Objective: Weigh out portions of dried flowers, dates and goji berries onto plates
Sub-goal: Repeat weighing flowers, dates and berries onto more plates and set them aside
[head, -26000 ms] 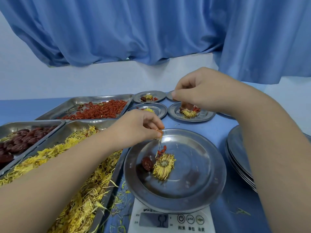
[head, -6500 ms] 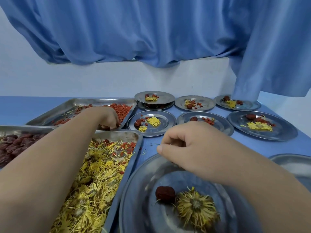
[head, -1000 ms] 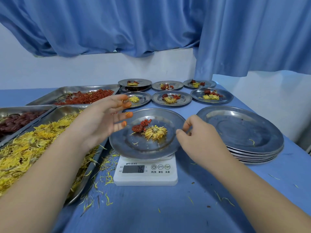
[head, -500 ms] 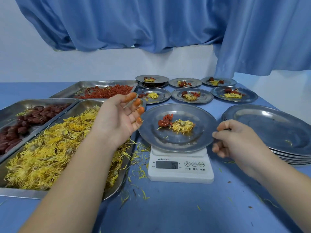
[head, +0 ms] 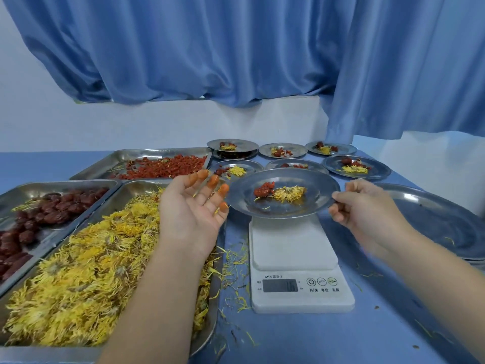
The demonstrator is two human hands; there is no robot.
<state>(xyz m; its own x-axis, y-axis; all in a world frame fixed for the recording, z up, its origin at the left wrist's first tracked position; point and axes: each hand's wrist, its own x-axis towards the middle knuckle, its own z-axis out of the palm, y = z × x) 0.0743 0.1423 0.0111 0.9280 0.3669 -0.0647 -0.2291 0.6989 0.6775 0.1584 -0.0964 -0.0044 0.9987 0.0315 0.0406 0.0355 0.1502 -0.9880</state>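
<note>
A steel plate (head: 309, 210) hangs in the air above the white scale (head: 294, 248), clear of its platform. On it lie a dried yellow flower (head: 288, 193), a date and goji berries (head: 263, 189). My right hand (head: 359, 208) pinches the plate's right rim. Palm up, my left hand (head: 195, 206) is open at the plate's left rim, its fingertips stained orange; I cannot tell if they touch the plate. Trays of yellow flowers (head: 86, 261), dates (head: 39, 214) and goji berries (head: 168, 165) stand on the left.
Several filled plates (head: 351, 168) sit in rows behind the scale. A stack of empty plates (head: 433, 222) stands on the right. Loose petals (head: 236, 266) litter the blue table beside the scale. Blue curtains hang over the far wall.
The plate has been lifted off the scale by my right hand at its rim. My left hand has stayed open by its left rim. The view has moved closer.
</note>
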